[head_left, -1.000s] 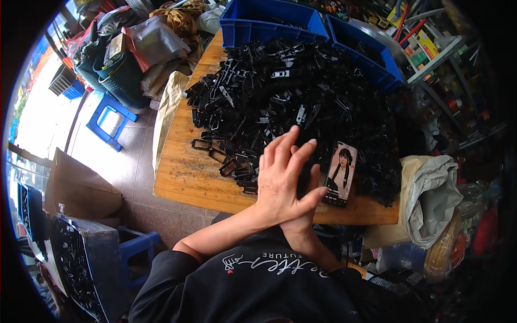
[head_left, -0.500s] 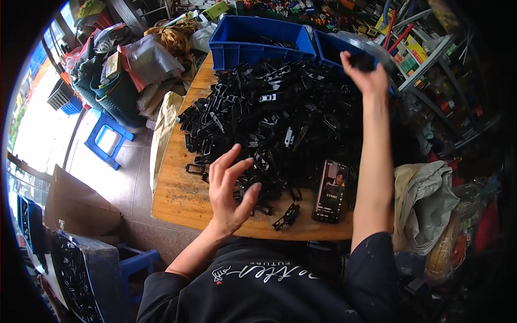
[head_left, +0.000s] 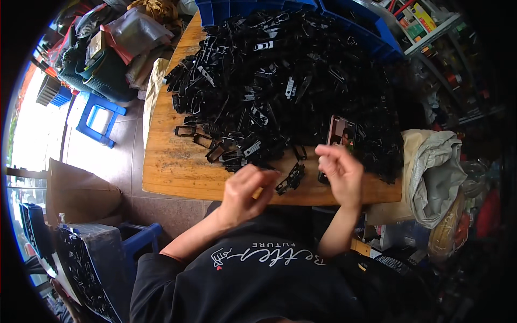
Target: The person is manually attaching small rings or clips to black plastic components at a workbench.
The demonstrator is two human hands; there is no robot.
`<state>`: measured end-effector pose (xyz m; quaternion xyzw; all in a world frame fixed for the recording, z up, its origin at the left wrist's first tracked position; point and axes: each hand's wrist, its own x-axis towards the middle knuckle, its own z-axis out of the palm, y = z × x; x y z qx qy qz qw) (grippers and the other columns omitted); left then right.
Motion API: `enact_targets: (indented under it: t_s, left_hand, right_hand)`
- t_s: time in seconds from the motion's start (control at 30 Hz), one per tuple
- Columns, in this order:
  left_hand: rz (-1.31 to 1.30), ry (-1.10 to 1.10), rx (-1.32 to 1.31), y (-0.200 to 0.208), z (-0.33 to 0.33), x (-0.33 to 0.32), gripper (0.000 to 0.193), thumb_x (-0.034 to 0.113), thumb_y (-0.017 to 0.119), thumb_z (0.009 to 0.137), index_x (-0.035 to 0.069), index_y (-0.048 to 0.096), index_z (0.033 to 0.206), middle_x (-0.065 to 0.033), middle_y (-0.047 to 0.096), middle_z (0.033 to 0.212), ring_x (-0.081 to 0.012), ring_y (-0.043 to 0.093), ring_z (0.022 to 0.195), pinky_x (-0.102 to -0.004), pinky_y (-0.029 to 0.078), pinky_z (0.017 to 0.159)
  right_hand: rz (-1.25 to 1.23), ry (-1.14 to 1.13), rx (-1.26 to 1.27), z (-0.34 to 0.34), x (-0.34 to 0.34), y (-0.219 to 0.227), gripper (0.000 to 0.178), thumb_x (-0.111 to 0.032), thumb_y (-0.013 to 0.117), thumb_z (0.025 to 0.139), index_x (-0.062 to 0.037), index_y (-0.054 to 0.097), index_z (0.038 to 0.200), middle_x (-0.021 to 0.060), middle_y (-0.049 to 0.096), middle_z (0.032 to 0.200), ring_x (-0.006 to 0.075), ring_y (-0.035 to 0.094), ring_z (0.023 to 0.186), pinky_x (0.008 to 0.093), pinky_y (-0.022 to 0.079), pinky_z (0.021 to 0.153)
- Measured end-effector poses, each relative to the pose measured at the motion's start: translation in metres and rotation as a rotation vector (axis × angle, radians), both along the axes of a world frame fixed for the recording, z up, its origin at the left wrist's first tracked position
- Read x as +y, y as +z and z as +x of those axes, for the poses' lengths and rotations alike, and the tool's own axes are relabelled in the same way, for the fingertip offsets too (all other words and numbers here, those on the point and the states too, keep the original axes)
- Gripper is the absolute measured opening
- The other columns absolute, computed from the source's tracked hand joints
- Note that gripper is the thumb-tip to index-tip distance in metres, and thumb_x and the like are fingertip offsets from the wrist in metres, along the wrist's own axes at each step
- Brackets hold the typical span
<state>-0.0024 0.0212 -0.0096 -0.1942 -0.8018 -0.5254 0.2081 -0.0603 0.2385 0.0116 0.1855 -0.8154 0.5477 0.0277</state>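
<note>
At the left, your desk [head_left: 167,169] shows bare wood with some dark worn patches. Your left forearm rises at a slant to the right, and your left hand [head_left: 242,192] has the knuckles up and the fingers curled inward; its grip is partly closed, but with the blur I cannot tell whether something is in it. Below, your black shirt [head_left: 258,293] carries a small red heart [head_left: 218,268], then white lettering [head_left: 267,258], upside down in this view. Above, a large pile [head_left: 269,113] of black frames covers most of the desk; many are slim, with openings and shiny edges. One loose black frame [head_left: 291,180] lies slanted on the wood near the front edge, between your hands. Your right forearm stands almost upright, and your right hand [head_left: 344,177] bends its fingers to the left; its grip is also blurred, so I cannot tell if it grasps anything. This hand partly covers a phone [head_left: 340,131] with a lit screen.
</note>
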Motion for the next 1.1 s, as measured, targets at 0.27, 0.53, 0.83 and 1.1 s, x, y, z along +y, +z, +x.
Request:
enact_targets:
  t_s: [0.27, 0.53, 0.83, 1.1]
  left_hand:
    - [-0.491, -0.011, 0.022, -0.028, 0.007, 0.032, 0.044, 0.008, 0.061, 0.067, 0.006, 0.054, 0.110, -0.0077, 0.057, 0.088, -0.0252, 0.053, 0.077, -0.0331, 0.044, 0.068]
    - [-0.175, 0.024, 0.110, -0.034, 0.008, 0.028, 0.045, -0.004, 0.061, 0.063, 0.002, 0.055, 0.107, -0.0094, 0.060, 0.088, -0.0261, 0.055, 0.075, -0.0336, 0.047, 0.068]
    - [-0.188, 0.140, 0.103, -0.042, 0.010, 0.028, 0.036, -0.004, 0.063, 0.063, 0.003, 0.058, 0.097, -0.0091, 0.061, 0.093, -0.0269, 0.057, 0.083, -0.0327, 0.048, 0.071]
    - [-0.075, 0.179, 0.157, -0.043, 0.007, 0.028, 0.028, -0.006, 0.067, 0.056, 0.004, 0.054, 0.079, -0.0103, 0.062, 0.095, -0.0271, 0.057, 0.085, -0.0327, 0.048, 0.071]
  right_hand:
    - [0.174, -0.183, 0.123, 0.058, -0.024, -0.041, 0.032, -0.007, 0.062, 0.083, -0.0021, 0.055, 0.113, 0.0065, 0.059, 0.088, 0.0099, 0.049, 0.061, 0.0217, 0.042, 0.055]
    - [-0.128, -0.083, -0.155, 0.044, -0.035, -0.054, 0.027, -0.011, 0.067, 0.081, 0.0002, 0.054, 0.102, 0.0041, 0.060, 0.081, 0.0073, 0.054, 0.060, 0.0203, 0.045, 0.055]
    - [-0.306, -0.167, -0.112, 0.050, -0.039, -0.064, 0.024, -0.009, 0.066, 0.081, -0.0002, 0.052, 0.099, 0.0017, 0.057, 0.079, 0.0055, 0.053, 0.066, 0.0182, 0.045, 0.061]
    - [-0.382, -0.126, 0.015, 0.060, -0.039, -0.066, 0.019, -0.010, 0.062, 0.085, -0.0037, 0.046, 0.094, -0.0018, 0.047, 0.081, 0.0041, 0.042, 0.069, 0.0167, 0.037, 0.063]
